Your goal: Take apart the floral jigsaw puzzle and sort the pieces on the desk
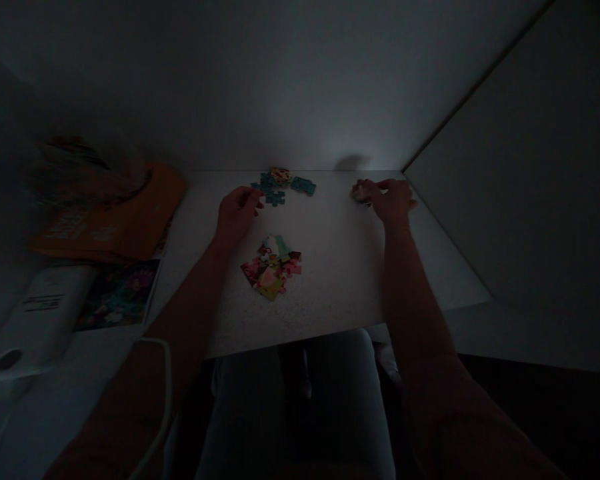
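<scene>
In dim light, my left hand [237, 212] is held over the white table, thumb and fingers pinched together; what they hold, if anything, is too dark to see. Its fingertips are beside a small group of teal jigsaw puzzle pieces [275, 198] near the wall. My right hand [394, 200] reaches to the far right of the table, its fingers closed on light-coloured puzzle pieces [360, 192] that they partly cover. Between my forearms and nearer to me lies a cluster of pink, green and red puzzle pieces [271, 275], some overlapping.
Another teal piece [304, 186] and a yellow-brown patterned piece [281, 175] lie by the wall. On the left are an orange bag [115, 227], a dark floral picture [123, 293] and a white device [43, 310]. A white cable [168, 380] crosses my left forearm. A panel [530, 167] borders the right side.
</scene>
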A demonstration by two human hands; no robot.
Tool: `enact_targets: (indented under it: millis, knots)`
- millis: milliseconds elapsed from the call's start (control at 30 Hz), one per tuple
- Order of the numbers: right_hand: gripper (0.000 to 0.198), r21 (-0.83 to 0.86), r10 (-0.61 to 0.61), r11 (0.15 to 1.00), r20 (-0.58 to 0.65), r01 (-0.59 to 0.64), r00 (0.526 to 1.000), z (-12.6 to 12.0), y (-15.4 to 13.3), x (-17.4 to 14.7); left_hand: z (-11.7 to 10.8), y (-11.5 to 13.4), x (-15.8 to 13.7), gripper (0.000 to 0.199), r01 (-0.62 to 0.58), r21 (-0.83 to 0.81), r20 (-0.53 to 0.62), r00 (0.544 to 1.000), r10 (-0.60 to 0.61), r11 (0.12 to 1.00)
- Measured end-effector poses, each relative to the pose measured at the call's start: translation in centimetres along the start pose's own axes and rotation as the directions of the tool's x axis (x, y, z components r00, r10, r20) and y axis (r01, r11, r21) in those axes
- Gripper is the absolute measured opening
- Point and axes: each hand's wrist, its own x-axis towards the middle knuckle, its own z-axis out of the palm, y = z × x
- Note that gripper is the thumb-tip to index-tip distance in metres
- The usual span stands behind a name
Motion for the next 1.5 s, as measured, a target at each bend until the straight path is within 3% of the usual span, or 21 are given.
enact_targets:
  millis: [100,167,267,333,400,467,533,700,833,967,1100,1200,1333,1500]
  knots:
    - [0.038,-0.15,0.207,0.964,-0.09,-0.219,0.974,-0.2,-0.6,-0.6,0.1,0.0,0.0,0.016,0.015,0.024,-0.007,1.0,-0.015,1.0]
    - [0.03,-0.171,0.133,0.976,-0.036,-0.137,0.99,0.4,-2.0,-1.3,0.1,-0.2,0.1,0.016,0.017,0.027,-0.003,1.0,-0.017,0.999]
    - [0.026,-0.174,-0.079,0.98,0.112,0.098,0.991,1.8,-4.6,-2.8,0.0,-0.6,0.1,0.019,0.008,0.009,0.015,1.0,-0.008,1.0]
    - [0.036,-0.127,-0.238,0.953,0.245,0.274,0.94,2.8,-6.3,-3.9,0.0,-0.8,0.1,0.023,0.005,0.009,0.016,1.0,-0.005,1.0]
    - [0.045,-0.07,-0.358,0.91,0.369,0.41,0.858,3.7,-7.8,-4.6,0.0,-0.8,0.0,0.026,0.005,0.01,0.016,1.0,-0.005,1.0]
    - [0.05,-0.052,-0.381,0.891,0.454,0.45,0.806,4.7,-9.0,-4.5,0.0,-0.8,-0.2,0.029,-0.002,0.0,0.025,1.0,0.002,1.0]
    - [0.054,-0.09,-0.321,0.908,0.48,0.41,0.816,5.9,-10.0,-3.6,0.0,-0.8,-0.3,0.032,-0.016,-0.008,0.032,0.999,0.017,1.0]
    - [0.06,-0.173,-0.158,0.948,0.473,0.267,0.867,9.0,-10.9,-0.5,0.0,-0.9,-0.4,0.032,-0.015,-0.004,0.033,0.999,0.015,1.0]
    - [0.059,-0.003,-0.139,0.987,0.479,0.16,0.867,10.0,-10.1,0.3,0.1,-0.8,-0.5,0.031,-0.036,-0.014,0.036,0.999,0.036,0.999]
    - [0.047,0.291,-0.27,0.946,0.466,0.142,0.843,8.6,-9.6,-0.8,0.3,-0.7,-0.6,0.027,-0.034,-0.025,0.034,0.999,0.035,0.999]
    - [0.02,0.414,-0.583,0.794,0.307,0.446,0.752,6.0,-11.1,-3.4,0.6,-0.7,-1.0,0.035,-0.046,-0.007,0.091,0.995,0.047,0.999]
    - [0.016,0.37,-0.681,0.72,0.214,0.587,0.7,5.4,-12.2,-5.5,0.8,-0.9,-1.2,0.049,-0.083,-0.028,0.206,0.975,0.087,0.996]
    - [0.015,0.488,-0.664,0.709,0.217,0.51,0.715,6.9,-12.3,-7.0,0.8,-1.1,-0.9,0.051,-0.039,-0.097,0.304,0.95,0.067,0.995]
    - [0.034,0.635,-0.679,0.649,0.236,0.418,0.695,8.3,-11.4,-6.9,0.6,-1.3,-0.2,0.032,-0.006,-0.11,0.216,0.976,0.03,0.994]
